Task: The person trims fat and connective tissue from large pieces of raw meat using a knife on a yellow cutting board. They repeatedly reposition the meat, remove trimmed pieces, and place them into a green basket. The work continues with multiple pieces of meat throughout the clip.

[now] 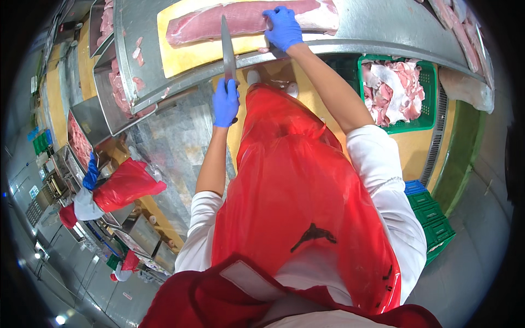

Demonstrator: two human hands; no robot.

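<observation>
Stainless steel surfaces fill this meat-processing room, and a yellow cutting board [186, 57] is set on the steel table [383, 27] ahead of the person in a red plastic apron [295, 180]. A long slab of raw pork [240, 19] is laid across the board, under the right hand [283, 27], which is spread flat and pressed onto its near edge in a blue glove. The slab is judged heavy, limp, wet and slippery, best pinned from above rather than pinched. A long knife [227, 46] is gripped by the left hand [225, 103], closed tight around the handle, its blade reaching forward across the meat. A green crate [429, 123] of pork trimmings sits below and right of the right hand.
</observation>
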